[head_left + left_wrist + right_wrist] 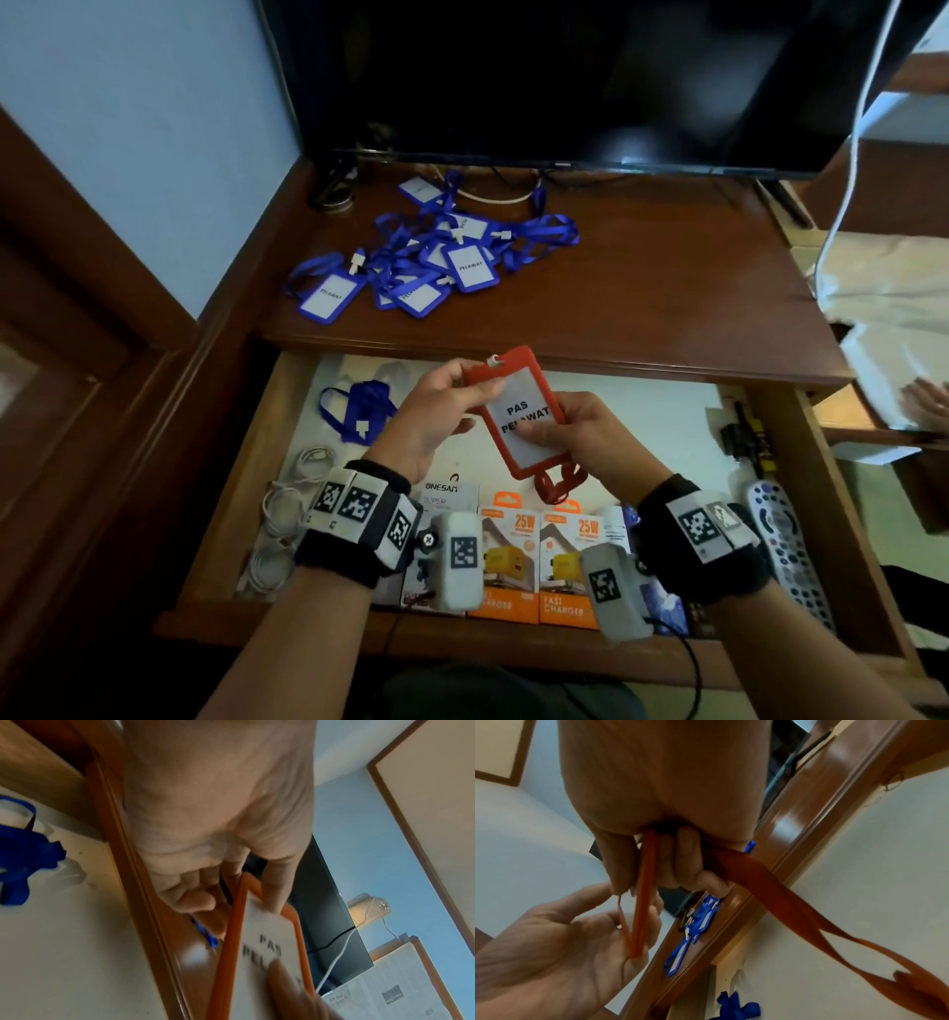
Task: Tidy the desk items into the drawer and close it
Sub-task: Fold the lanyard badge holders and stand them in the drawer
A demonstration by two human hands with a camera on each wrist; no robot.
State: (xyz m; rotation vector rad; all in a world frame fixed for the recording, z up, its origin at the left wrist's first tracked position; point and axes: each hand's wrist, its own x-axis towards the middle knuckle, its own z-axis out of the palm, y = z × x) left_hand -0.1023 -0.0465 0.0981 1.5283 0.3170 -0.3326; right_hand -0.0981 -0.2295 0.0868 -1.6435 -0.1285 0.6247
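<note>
Both hands gripping red badge holder

Pale blue wall stands behind and left of a dark-stained wooden desk, with brown timber framing at far left. A black flat screen stands at the desk's rear edge. Lighting is dim; a white cable hangs at right.
</note>
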